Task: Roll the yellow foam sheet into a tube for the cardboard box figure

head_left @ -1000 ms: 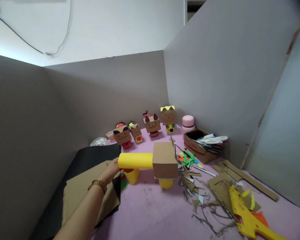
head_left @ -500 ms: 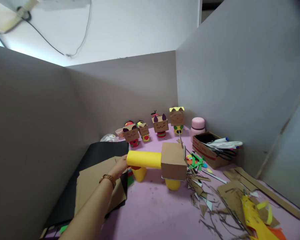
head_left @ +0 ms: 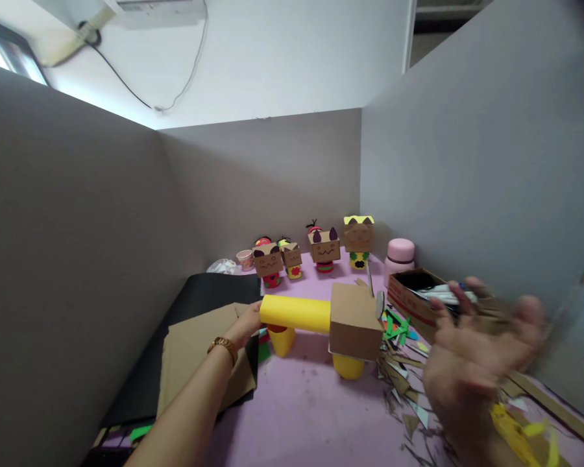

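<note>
A yellow paper tube (head_left: 296,312) lies level, joined to or pressed against a brown cardboard box (head_left: 355,322) with a grey rounded piece on its right side. Under the box is a yellow cup (head_left: 348,366), and a second yellow cup (head_left: 281,340) stands beneath the tube's left part. My left hand (head_left: 247,324), with a gold watch on its wrist, grips the left end of the tube; its fingertips are hidden behind it. My right hand (head_left: 472,357) is raised at the right, palm up and fingers spread, blurred and holding nothing.
Brown cardboard (head_left: 209,350) rests on black sheets (head_left: 141,363) at the left. Several cardboard-headed figures (head_left: 324,248) line the back beside a pink flask (head_left: 400,259). An open box of pens (head_left: 411,305), paper scraps (head_left: 403,383) and a yellow glue gun (head_left: 513,431) lie right.
My right hand has come into view at the right, open and in motion. The whole view has shifted slightly, while my left hand stays at the tube's end.
</note>
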Tool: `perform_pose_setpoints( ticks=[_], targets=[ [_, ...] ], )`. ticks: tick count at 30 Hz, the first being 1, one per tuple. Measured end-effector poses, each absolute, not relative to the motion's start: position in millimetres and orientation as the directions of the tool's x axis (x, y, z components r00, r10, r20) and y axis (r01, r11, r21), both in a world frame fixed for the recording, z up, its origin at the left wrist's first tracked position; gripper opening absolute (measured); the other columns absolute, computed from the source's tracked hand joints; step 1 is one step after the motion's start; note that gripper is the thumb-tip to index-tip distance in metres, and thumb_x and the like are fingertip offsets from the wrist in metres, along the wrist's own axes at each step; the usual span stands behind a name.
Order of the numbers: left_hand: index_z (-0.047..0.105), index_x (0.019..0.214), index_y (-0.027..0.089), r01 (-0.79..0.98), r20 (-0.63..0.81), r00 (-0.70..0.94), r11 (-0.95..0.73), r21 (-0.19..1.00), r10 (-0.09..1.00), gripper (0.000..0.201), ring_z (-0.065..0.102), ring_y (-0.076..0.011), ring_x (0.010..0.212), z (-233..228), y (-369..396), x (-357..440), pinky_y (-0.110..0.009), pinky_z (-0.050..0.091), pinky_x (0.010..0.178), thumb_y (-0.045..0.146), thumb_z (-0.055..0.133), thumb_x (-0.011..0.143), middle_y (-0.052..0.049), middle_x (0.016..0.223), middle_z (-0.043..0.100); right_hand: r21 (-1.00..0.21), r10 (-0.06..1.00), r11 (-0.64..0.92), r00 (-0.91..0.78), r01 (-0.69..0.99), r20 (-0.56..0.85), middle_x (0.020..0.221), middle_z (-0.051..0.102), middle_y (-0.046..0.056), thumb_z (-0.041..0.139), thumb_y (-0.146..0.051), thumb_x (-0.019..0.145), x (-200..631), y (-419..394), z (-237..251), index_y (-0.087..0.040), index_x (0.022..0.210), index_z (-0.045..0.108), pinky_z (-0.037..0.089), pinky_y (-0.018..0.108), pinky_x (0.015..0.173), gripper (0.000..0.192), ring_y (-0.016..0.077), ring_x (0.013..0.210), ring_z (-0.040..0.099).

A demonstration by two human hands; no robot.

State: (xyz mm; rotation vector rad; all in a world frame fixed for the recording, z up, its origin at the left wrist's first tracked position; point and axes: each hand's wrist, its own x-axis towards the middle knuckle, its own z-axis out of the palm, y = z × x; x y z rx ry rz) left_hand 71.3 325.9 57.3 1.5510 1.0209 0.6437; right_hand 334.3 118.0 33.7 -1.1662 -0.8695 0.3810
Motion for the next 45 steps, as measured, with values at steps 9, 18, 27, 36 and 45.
perform_pose_setpoints(
  ticks=[9,18,27,36,45],
  targets=[
    [0.055,0.113,0.017,0.217,-0.117,0.48,0.011,0.976,0.869,0.03,0.06,-0.0199,0.093,63,320,72,-0.041,0.051,0.078,0.033,0.055,0.087,-0.007,0.113,0.059,-0.903,0.84,0.429,0.359,0.023,0.408,0.154,0.012,0.011,0.075,-0.063,0.051,311,157,23,-0.029,0.145,-0.011,0.016,0.05,0.109,0.132,0.0308,0.139,0.015],
    [0.055,0.113,0.017,0.129,-0.111,0.485,0.055,0.99,0.867,0.031,0.061,-0.0196,0.092,58,322,74,-0.04,0.052,0.077,0.033,0.055,0.087,-0.007,0.112,0.059,-0.936,0.88,0.34,0.384,-0.093,0.281,0.148,0.029,0.009,0.078,-0.051,0.053,309,158,21,-0.031,0.145,-0.003,0.03,0.044,0.104,0.124,0.0294,0.133,0.032],
    [0.054,0.114,0.017,0.059,-0.123,0.469,0.108,0.992,0.875,0.032,0.06,-0.0204,0.094,54,322,75,-0.041,0.051,0.079,0.032,0.056,0.087,-0.007,0.114,0.058,-0.938,0.875,0.332,0.406,-0.103,0.265,0.144,0.036,0.009,0.079,-0.036,0.059,308,158,19,-0.032,0.144,0.005,0.03,0.046,0.103,0.112,0.0296,0.127,0.039],
    [0.054,0.114,0.017,-0.01,-0.145,0.404,0.163,0.987,0.903,0.031,0.06,-0.0199,0.094,54,328,66,-0.041,0.051,0.078,0.032,0.055,0.087,-0.007,0.114,0.058,-0.932,0.81,0.357,0.518,-0.062,0.276,0.132,0.051,0.01,0.08,-0.038,0.057,317,163,11,-0.031,0.142,0.013,0.04,0.049,0.096,0.109,0.0324,0.115,0.051],
    [0.054,0.113,0.017,-0.01,-0.152,0.387,0.169,0.986,0.91,0.03,0.06,-0.0196,0.093,47,325,78,-0.04,0.052,0.077,0.031,0.055,0.087,-0.007,0.113,0.058,-0.937,0.837,0.34,0.479,-0.078,0.264,0.125,0.058,0.008,0.079,-0.04,0.057,314,160,17,-0.027,0.137,0.024,0.036,0.047,0.099,0.098,0.0308,0.12,0.047]
  ],
)
